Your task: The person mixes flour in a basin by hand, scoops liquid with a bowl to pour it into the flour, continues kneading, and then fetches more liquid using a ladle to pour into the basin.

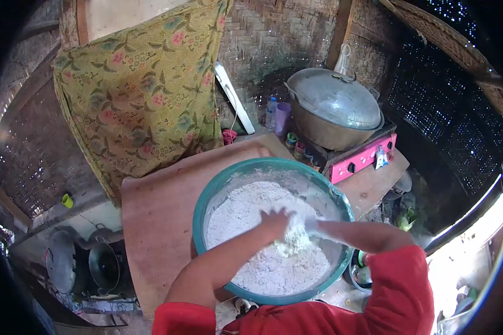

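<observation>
At the centre of the frame, the large round teal basin looks like smooth plastic, its inner wall filmed with dust, and the heaped white powder inside is matt, dry and lumpy. Beneath, the broad brown wooden tabletop is smooth with a faint sheen. Upper left hangs a yellow-green floral cloth, soft, matt and stained; top centre, the brown woven wall is rough. Upper right, the domed grey metal lid shines dully above a scuffed pot body, near a glossy pink stove panel and a smooth purple plastic cup. The red sleeve, lower right, is matt cloth.
</observation>
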